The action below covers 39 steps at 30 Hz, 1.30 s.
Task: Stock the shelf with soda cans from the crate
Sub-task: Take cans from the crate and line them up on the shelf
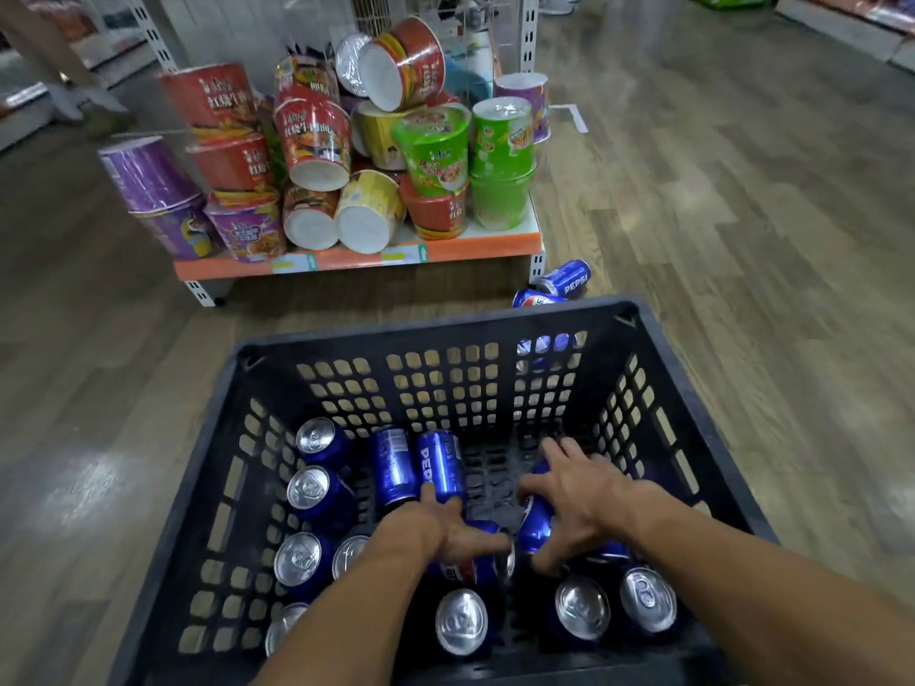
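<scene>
A black slatted crate sits on the floor in front of me, holding several blue Pepsi cans, some upright, some lying down. My left hand reaches into the crate and curls over a lying can near the middle. My right hand wraps around another blue can beside it. Two more lying cans rest just beyond my left hand. The low orange-edged shelf stands behind the crate.
The shelf is piled with instant noodle bowls in red, purple, yellow and green. Two Pepsi cans lie on the wooden floor by the shelf's right foot. Open floor stretches to the right; other shelving stands far left.
</scene>
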Each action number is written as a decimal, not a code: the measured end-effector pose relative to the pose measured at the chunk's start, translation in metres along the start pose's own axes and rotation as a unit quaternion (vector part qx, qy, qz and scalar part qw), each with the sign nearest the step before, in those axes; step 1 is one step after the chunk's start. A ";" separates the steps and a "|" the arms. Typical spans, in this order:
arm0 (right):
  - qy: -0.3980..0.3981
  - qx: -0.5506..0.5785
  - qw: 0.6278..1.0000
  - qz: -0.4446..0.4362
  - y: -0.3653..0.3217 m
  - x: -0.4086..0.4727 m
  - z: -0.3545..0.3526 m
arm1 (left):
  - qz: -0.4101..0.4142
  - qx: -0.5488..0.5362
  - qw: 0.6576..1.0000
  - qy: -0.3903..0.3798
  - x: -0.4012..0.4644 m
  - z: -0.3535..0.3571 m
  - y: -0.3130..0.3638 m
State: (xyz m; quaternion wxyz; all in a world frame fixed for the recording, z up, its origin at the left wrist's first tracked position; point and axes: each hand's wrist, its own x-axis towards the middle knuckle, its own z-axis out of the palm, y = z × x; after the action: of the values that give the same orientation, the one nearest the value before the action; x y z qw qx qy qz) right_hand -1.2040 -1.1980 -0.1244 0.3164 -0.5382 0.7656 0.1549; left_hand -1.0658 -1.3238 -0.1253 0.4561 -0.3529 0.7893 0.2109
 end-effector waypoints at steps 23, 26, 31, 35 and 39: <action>-0.142 0.109 0.983 0.026 0.008 0.026 0.019 | 0.042 -0.046 0.992 -0.111 0.031 -0.007 -0.027; -0.167 0.178 0.969 0.026 0.010 0.030 0.019 | 0.052 -0.055 0.992 -0.104 0.042 -0.003 -0.034; -0.151 0.228 0.962 0.030 0.021 0.031 0.024 | 0.066 -0.104 0.988 -0.092 0.045 0.001 -0.039; -0.056 0.292 0.954 0.037 0.025 0.020 0.024 | 0.088 -0.169 0.981 -0.044 0.039 0.001 -0.046; 0.005 0.339 0.940 0.048 0.025 -0.003 0.002 | 0.091 -0.304 0.948 -0.009 0.022 0.003 -0.050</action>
State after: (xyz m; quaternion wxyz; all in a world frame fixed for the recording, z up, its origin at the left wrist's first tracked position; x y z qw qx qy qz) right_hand -1.2258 -1.1850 -0.1265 0.4685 -0.3623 0.7994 -0.1010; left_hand -1.0339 -1.3632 -0.1460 0.3131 -0.3997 0.7121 0.4850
